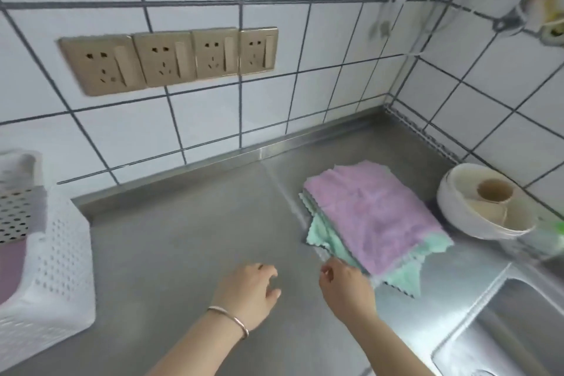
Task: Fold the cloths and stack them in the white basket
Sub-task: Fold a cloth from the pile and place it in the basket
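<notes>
From the head camera I see a steel counter running along a white tiled wall. The pile of cloths lies to the right on it, a pink cloth on top with green cloths fanning out beneath. My right hand is at the pile's near corner, fingers curled at a cloth edge; blur keeps me from telling whether it actually pinches anything. My left hand hovers over bare counter, fingers relaxed, holding nothing, a bracelet on its wrist. The white basket stands at the far left, well apart from the pile, something pink inside. A white bowl with cups sits just right of the cloths, and a sink lies at the lower right.
</notes>
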The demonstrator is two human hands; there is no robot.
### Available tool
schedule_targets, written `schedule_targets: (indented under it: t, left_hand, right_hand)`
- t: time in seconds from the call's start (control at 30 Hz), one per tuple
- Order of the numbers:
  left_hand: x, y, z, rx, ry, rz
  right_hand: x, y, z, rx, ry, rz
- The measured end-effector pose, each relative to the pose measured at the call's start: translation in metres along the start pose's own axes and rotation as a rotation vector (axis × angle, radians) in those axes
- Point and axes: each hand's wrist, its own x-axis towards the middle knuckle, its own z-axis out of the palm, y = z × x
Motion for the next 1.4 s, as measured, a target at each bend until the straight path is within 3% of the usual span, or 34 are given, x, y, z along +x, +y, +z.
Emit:
schedule_targets:
  t: [0.13,0.23,0.43,0.63,0.77,0.87,0.97,1.03,1.1,1.27,1.4]
  left_hand:
    - [0.030,0.051,0.039,-0.027,-0.091,-0.048]
    - [0.040,0.076,0.057,-0.040,-0.137,-0.092]
    - [0.054,0.098,0.061,-0.043,-0.124,-0.171]
    - [0.071,0.114,0.056,-0.048,-0.111,-0.148]
    - [0.083,0.125,0.054,-0.025,0.044,-0.053]
    - [0.095,0.138,0.056,-0.007,0.177,0.133]
    - [0.108,0.144,0.060,0.004,0.255,0.347]
    - [0.113,0.142,0.056,-0.020,0.237,0.381]
    - [0.110,0.136,0.045,-0.080,0.188,0.320]
    - [0.077,0.085,0.028,-0.292,0.277,0.113]
    - [0.035,0.024,-0.002,-0.401,0.333,-0.069]
  right_hand:
    - [0.039,0.088,0.005,-0.068,0.076,0.055]
    - [0.056,0.128,0.012,-0.159,0.015,0.074]
    - [0.075,0.161,0.008,-0.045,0.147,-0.148]
    - [0.085,0.181,0.002,0.140,-0.027,-0.197]
    - [0.084,0.182,-0.018,0.133,0.162,-0.439]
    - [0.078,0.169,-0.040,0.030,0.235,-0.637]
    - [0.061,0.151,-0.060,-0.001,0.147,-0.743]
    - [0.050,0.142,-0.073,0.102,0.016,-0.709]
    - [0.046,0.135,-0.095,0.293,-0.111,-0.649]
    - [0.036,0.104,-0.158,0.702,-0.297,-0.530]
    - [0.052,0.072,-0.175,0.826,-0.331,-0.439]
